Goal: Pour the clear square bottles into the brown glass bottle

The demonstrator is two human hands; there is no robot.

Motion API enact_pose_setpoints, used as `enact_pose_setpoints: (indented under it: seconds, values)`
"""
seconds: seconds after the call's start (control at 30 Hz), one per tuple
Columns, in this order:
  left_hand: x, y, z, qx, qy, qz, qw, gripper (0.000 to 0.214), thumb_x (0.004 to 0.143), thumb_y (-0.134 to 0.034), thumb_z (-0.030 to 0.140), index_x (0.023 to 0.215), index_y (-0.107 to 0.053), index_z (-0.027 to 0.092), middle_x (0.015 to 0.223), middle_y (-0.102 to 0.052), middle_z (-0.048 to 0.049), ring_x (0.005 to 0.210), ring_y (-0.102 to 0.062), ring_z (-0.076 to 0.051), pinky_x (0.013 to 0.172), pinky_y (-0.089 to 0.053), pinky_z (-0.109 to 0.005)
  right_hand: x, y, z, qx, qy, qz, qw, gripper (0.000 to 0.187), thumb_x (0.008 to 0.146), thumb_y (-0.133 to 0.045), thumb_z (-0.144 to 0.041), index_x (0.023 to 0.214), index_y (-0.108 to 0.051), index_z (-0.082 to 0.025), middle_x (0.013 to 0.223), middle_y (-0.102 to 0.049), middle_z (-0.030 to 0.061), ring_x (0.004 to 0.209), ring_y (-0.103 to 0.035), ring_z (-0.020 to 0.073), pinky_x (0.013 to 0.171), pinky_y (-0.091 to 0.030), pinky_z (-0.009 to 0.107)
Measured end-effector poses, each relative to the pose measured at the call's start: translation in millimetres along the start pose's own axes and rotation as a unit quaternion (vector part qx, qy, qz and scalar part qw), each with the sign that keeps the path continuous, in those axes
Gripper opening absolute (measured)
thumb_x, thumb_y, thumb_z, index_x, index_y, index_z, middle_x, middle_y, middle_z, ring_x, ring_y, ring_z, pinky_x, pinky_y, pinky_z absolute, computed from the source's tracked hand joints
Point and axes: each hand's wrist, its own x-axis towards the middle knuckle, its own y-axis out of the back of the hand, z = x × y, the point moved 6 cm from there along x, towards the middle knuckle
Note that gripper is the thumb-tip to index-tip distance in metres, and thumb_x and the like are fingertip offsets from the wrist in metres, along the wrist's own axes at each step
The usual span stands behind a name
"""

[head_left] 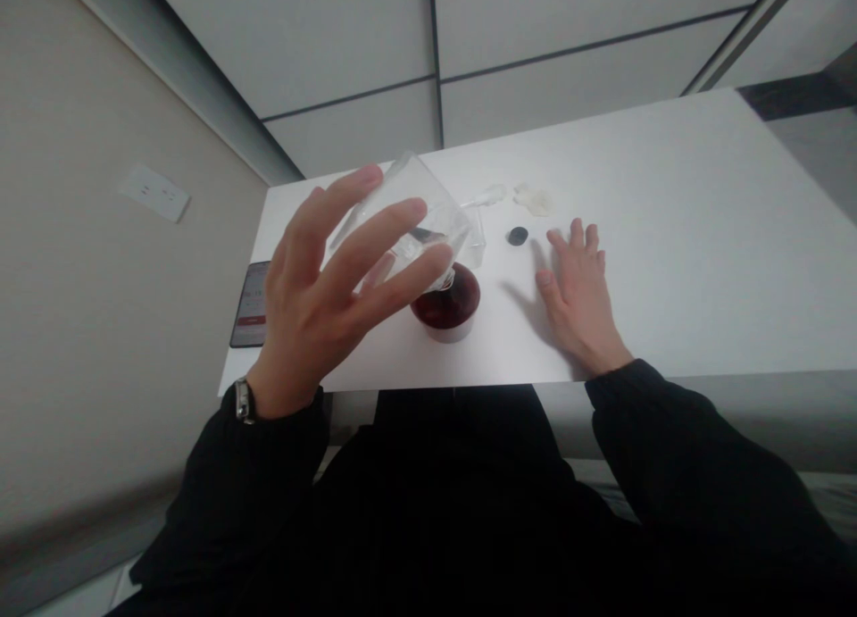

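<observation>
Left hand [312, 309] half open, fingers curved and spread around a clear plastic cup [408, 220], gripping it from the near side and tipping it steeply above a small round cup of dark red liquid [447, 303]. The tilt seemingly meant to bring the clear cup's low end right over that dark surface; contact between the two impossible to tell from this angle. Inside the tipped cup, perhaps a little clear liquid and a small dark speck, too unclear to be sure. Right hand [579, 300] open and flat on the white table [669, 242], fingers fanned, holding nothing, probably resting there for balance, well to the right of both cups. Just beyond its fingertips, a round black disc [517, 236], possibly a small lid. Above that, near the middle of the frame, a crumpled whitish scrap [534, 200]. At the table's left edge, a smartphone [249, 304], set apart from the hands' working area. Around the left wrist, a wristwatch [243, 401]. Upper left of the frame, a wall outlet plate [153, 192].
</observation>
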Motion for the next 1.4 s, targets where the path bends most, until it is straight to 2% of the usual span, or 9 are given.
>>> enact_pose_setpoints:
  seconds: [0.13, 0.33, 0.47, 0.63, 0.8, 0.97, 1.07, 1.3, 1.4]
  values:
    - [0, -3.1, -4, -0.019, 0.005, -0.032, 0.999, 0.053, 0.113, -0.049, 0.018, 0.16, -0.042, 0.043, 0.159, -0.057, 0.0038, 0.151, -0.055, -0.032, 0.12, -0.054, -0.057, 0, 0, 0, -0.006, 0.007, -0.002, 1.0, 0.082, 0.106, -0.015, -0.071, 0.169, -0.029, -0.023, 0.182, -0.018, 0.0185, 0.169, -0.011, 0.0444, 0.127, -0.019, 0.081]
    - [6, 4.3, -2, -0.014, -0.022, -0.033, 0.999, 0.044, 0.107, -0.062, 0.015, 0.146, -0.058, 0.034, 0.157, -0.059, 0.0046, 0.149, -0.056, -0.03, 0.121, -0.055, -0.051, -1, 0, 0, -0.008, 0.009, 0.005, 1.0, 0.083, 0.105, -0.014, -0.073, 0.169, -0.031, -0.022, 0.181, -0.019, 0.0187, 0.168, -0.014, 0.0442, 0.127, -0.021, 0.079]
    - [6, 2.6, -6, -0.063, -0.002, -0.069, 0.996, 0.047, 0.111, -0.056, 0.022, 0.152, -0.05, 0.045, 0.159, -0.056, 0.0076, 0.153, -0.053, -0.03, 0.124, -0.052, -0.058, 0, 0, 0, 0.0, 0.006, 0.003, 1.0, 0.085, 0.104, -0.015, -0.074, 0.168, -0.033, -0.021, 0.181, -0.02, 0.0199, 0.168, -0.014, 0.0443, 0.128, -0.02, 0.079]
    - [6, -1.3, -10, -0.132, 0.019, -0.114, 0.984, 0.058, 0.105, -0.066, 0.028, 0.154, -0.044, 0.051, 0.16, -0.055, 0.0067, 0.159, -0.045, -0.034, 0.131, -0.042, -0.066, 1, 0, 0, -0.009, 0.001, -0.005, 1.0, 0.085, 0.105, -0.015, -0.073, 0.168, -0.032, -0.019, 0.181, -0.019, 0.0207, 0.169, -0.011, 0.044, 0.127, -0.02, 0.079]
    - [11, -1.0, -11, -0.118, -0.009, -0.138, 0.983, 0.047, 0.112, -0.049, 0.028, 0.154, -0.044, 0.047, 0.158, -0.058, 0.0074, 0.159, -0.045, -0.03, 0.131, -0.043, -0.061, 1, -1, 1, -0.007, 0.0, -0.009, 1.0, 0.083, 0.105, -0.016, -0.071, 0.168, -0.032, -0.02, 0.181, -0.018, 0.02, 0.169, -0.01, 0.0431, 0.128, -0.02, 0.079]
    - [18, -4.4, -12, -0.151, -0.005, -0.188, 0.97, 0.041, 0.115, -0.036, 0.035, 0.154, -0.048, 0.038, 0.156, -0.06, 0.0043, 0.159, -0.043, -0.033, 0.129, -0.036, -0.07, 1, -1, 2, 0.002, 0.006, 0.002, 1.0, 0.083, 0.105, -0.017, -0.073, 0.168, -0.033, -0.021, 0.181, -0.019, 0.0195, 0.169, -0.01, 0.0429, 0.127, -0.018, 0.08]
    - [20, -4.9, -12, -0.154, -0.002, -0.206, 0.966, 0.04, 0.113, -0.042, 0.032, 0.152, -0.05, 0.038, 0.153, -0.063, 0.0044, 0.158, -0.046, -0.03, 0.131, -0.037, -0.065, 1, 0, 1, 0.007, 0.004, -0.001, 1.0, 0.084, 0.105, -0.018, -0.073, 0.168, -0.033, -0.021, 0.181, -0.019, 0.0199, 0.169, -0.01, 0.0431, 0.127, -0.017, 0.081]
    - [25, 0.6, -10, -0.152, -0.011, -0.199, 0.968, 0.049, 0.107, -0.06, 0.028, 0.151, -0.05, 0.047, 0.151, -0.067, 0.0076, 0.156, -0.049, -0.027, 0.133, -0.041, -0.059, 1, 1, -1, 0.021, -0.001, -0.003, 1.0, 0.083, 0.104, -0.02, -0.074, 0.167, -0.033, -0.022, 0.181, -0.018, 0.0203, 0.168, -0.012, 0.0456, 0.127, -0.016, 0.081]
    - [26, 1.9, -8, -0.151, -0.015, -0.211, 0.966, 0.049, 0.107, -0.06, 0.03, 0.152, -0.049, 0.047, 0.152, -0.065, 0.0083, 0.156, -0.049, -0.028, 0.133, -0.041, -0.06, 1, 1, -1, 0.02, 0.0, -0.006, 1.0, 0.083, 0.104, -0.019, -0.074, 0.168, -0.033, -0.022, 0.181, -0.018, 0.0199, 0.168, -0.011, 0.0456, 0.127, -0.016, 0.082]
